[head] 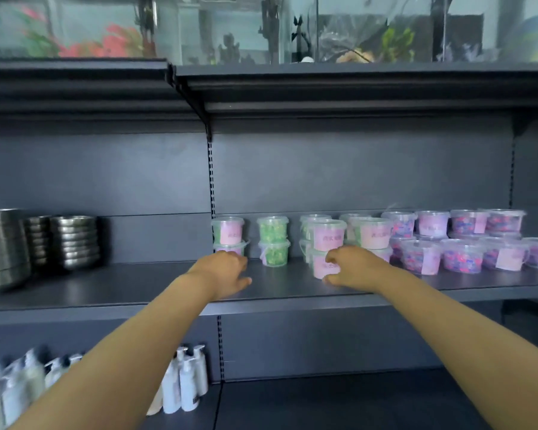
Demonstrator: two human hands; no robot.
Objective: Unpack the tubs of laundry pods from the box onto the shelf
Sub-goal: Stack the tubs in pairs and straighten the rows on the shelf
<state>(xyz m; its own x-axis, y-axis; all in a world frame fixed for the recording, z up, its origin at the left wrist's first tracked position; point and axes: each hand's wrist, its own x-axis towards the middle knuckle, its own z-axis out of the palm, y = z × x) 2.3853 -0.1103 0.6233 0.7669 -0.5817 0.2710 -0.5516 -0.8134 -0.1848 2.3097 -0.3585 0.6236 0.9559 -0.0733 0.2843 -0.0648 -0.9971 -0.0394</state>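
Clear tubs of laundry pods stand on the dark shelf (168, 287), many in stacks of two. At the left is a pink-labelled stack (228, 231), then a green stack (273, 240), then more pink-labelled stacks (370, 232). Tubs of purple and pink pods (461, 257) fill the right end. My right hand (351, 268) wraps around the lower tub (319, 268) of a front stack, thumb low and fingers on top. My left hand (227, 271) is just in front of the leftmost stack's lower tub and hides most of it, thumb spread from the fingers. No box is in view.
Stacks of steel bowls (75, 240) and larger steel pans (0, 249) occupy the shelf's left end. White pump bottles (187, 383) stand on the shelf below. Another shelf (323, 85) overhangs above, with glass tanks and plants on top.
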